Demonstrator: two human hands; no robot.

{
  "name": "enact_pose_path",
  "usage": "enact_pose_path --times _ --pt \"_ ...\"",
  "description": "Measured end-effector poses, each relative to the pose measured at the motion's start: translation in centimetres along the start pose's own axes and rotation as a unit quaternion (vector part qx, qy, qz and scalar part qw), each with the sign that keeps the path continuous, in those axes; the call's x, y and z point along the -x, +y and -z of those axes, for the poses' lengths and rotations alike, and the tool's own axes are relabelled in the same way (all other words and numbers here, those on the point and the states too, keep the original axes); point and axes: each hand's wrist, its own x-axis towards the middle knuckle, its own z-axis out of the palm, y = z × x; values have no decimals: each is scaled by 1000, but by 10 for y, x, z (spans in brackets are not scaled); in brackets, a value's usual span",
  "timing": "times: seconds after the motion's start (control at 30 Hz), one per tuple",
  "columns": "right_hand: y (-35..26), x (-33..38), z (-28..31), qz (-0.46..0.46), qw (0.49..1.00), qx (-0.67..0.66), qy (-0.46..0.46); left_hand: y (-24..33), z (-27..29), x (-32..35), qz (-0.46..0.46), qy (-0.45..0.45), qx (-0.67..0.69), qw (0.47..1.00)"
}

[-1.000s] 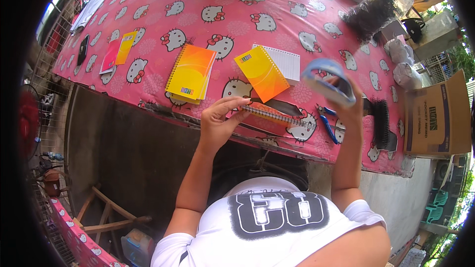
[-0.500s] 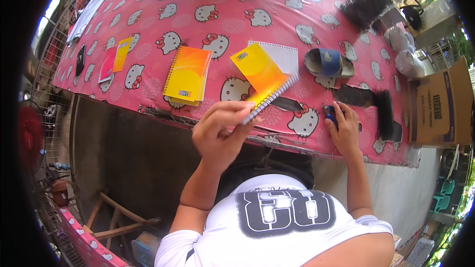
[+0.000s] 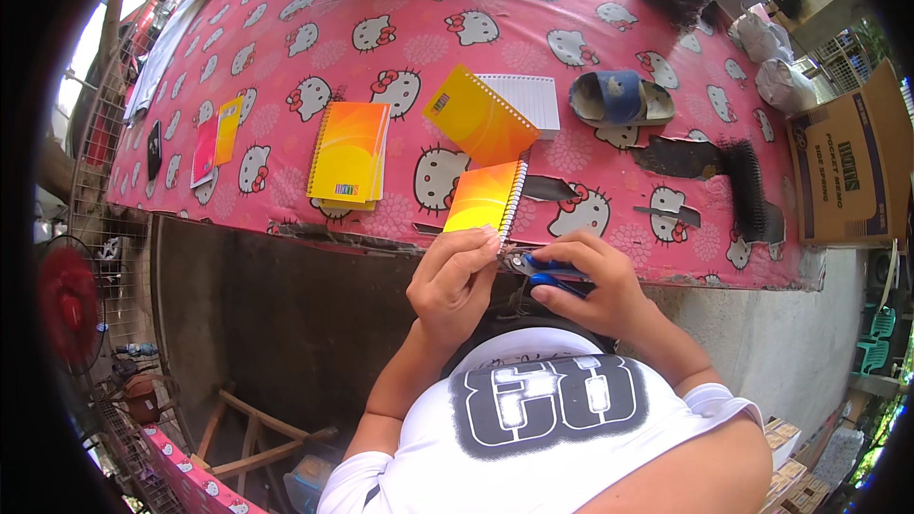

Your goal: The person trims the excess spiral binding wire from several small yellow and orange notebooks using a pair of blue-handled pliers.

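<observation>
Spiral notebook: the small yellow-and-orange notebook with a metal coil binding [image 3: 487, 198] is held at the near edge of the pink cartoon-print desk [image 3: 328, 52], below a loose yellow-orange cover with punched holes [image 3: 483, 119].
Left hand: the person's left hand [image 3: 449, 278] has its fingers clamped on the notebook's near end.
Right hand: the person's right hand [image 3: 598, 284] has its fingers closed around the blue-handled metal pliers [image 3: 557, 278], whose two handles stand apart.
Pliers' tip: just beside the coil's near end; whether it touches the wire cannot be told.
Coil risk: a crooked bite could bend the wire or nick the cover, since the left fingers crowd the spot.
Finger risk: a slip of the pliers could pinch the left fingertips, so close do they lie.
Edge risk: a loosened left grip could let the notebook drop off the desk's near edge.
Notebook's direction: its far end points away from the person, leaning slightly right.
Long axis: it runs along the coil, which lines the right side.
</observation>
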Motion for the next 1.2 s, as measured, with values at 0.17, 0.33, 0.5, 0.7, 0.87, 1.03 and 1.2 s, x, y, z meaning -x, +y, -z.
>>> enact_pose_path --times 0.17,0.33,0.5,0.7,0.87,1.03,1.2 --pt "29 -6 -1 -248 838 -458 -165 -3 5 -4 -62 27 12 998" --pt "65 3 24 -70 980 161 97 -46 50 -28 101 362 149 915" --pt "63 -34 30 23 935 297 190 -148 101 -25 201 293 -286 890" --pt "65 -116 -13 -153 959 199 133 -159 91 -28 179 342 -251 888" --pt "57 -135 0 -68 971 164 158 -153 91 -23 139 315 -281 896" --pt "71 -165 -16 -14 933 342 112 -148 90 -25 110 310 -270 905" --pt "73 -187 -12 -91 980 175 37 -146 90 -24 131 298 -287 901"
